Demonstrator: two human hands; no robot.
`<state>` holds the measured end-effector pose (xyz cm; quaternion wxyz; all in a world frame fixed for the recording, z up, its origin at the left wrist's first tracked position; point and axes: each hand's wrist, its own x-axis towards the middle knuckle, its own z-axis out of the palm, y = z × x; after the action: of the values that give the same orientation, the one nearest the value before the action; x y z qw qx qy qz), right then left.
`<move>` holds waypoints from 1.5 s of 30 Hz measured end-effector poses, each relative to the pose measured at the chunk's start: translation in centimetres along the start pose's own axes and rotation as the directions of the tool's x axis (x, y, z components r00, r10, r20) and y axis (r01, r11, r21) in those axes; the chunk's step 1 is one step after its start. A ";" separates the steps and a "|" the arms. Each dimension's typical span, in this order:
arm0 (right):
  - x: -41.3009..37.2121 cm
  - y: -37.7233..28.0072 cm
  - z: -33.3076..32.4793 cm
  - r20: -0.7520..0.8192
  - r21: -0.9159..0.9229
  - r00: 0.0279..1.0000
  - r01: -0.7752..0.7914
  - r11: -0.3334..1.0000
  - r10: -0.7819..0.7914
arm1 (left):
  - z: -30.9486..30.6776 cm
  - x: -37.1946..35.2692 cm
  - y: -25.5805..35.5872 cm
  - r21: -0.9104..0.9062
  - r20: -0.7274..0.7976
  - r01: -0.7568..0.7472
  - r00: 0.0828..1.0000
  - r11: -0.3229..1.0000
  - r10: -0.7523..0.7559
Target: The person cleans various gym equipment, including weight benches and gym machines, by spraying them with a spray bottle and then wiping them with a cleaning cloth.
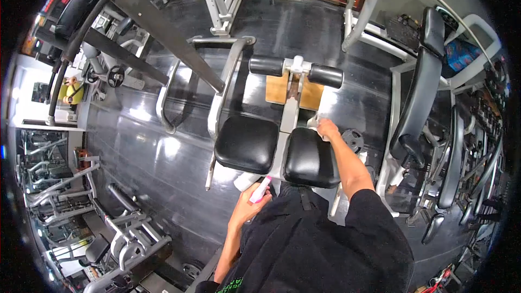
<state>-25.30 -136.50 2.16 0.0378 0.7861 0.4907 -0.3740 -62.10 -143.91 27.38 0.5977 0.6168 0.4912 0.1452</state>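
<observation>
My left hand is wrapped round a white bottle with a pink top, near the lower edge of the left black seat pad. At the far edge of the right black pad, my right hand is closed on a whitish cloth, which shows only in part. Beyond the pads, a light metal bar leads to two black foam rollers.
A wooden board lies under the rollers. Round weight plates are on the floor at the right. A curved metal frame stands left of the pads, and a long padded bench stands right. A person in yellow shows far left.
</observation>
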 end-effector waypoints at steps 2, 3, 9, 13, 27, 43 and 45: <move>1.2 -0.9 -0.1 0.028 0.195 0.999 0.018 0.981 -0.024 | -0.4 -0.5 -0.6 -0.011 -0.011 0.067 0.998 0.998 -0.067; 1.6 -1.7 0.5 0.035 0.199 0.999 0.024 0.980 -0.032 | -0.5 -0.9 -0.9 -0.031 -0.011 0.128 0.992 0.991 -0.129; 3.9 -6.4 4.8 -0.099 0.099 0.945 0.322 0.941 -0.313 | -0.8 -1.9 -1.1 -0.019 -0.020 0.228 0.973 0.973 -0.229; 2.6 -3.3 0.5 0.150 -0.057 0.978 0.154 0.986 -0.144 | -0.9 -2.1 -0.5 0.001 -0.015 0.245 0.969 0.969 -0.245; -12.2 14.7 10.9 -0.219 0.499 0.974 0.068 0.864 0.049 | -2.0 -1.5 -0.6 -0.001 0.071 0.219 0.973 0.976 -0.218; -25.9 -1.4 11.3 -0.542 0.779 0.403 -0.088 0.621 0.737 | -3.3 -3.7 -2.5 0.107 0.341 -0.040 0.940 0.993 0.002; -25.4 -3.1 13.0 -0.670 0.712 0.253 -0.048 0.701 0.698 | -4.1 -4.9 -3.9 0.074 0.320 -0.069 0.947 0.995 0.042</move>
<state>-40.98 -159.27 9.69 -0.3799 0.9217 0.0734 0.0282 -69.24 -146.08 26.94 0.6382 0.6702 0.3768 0.0398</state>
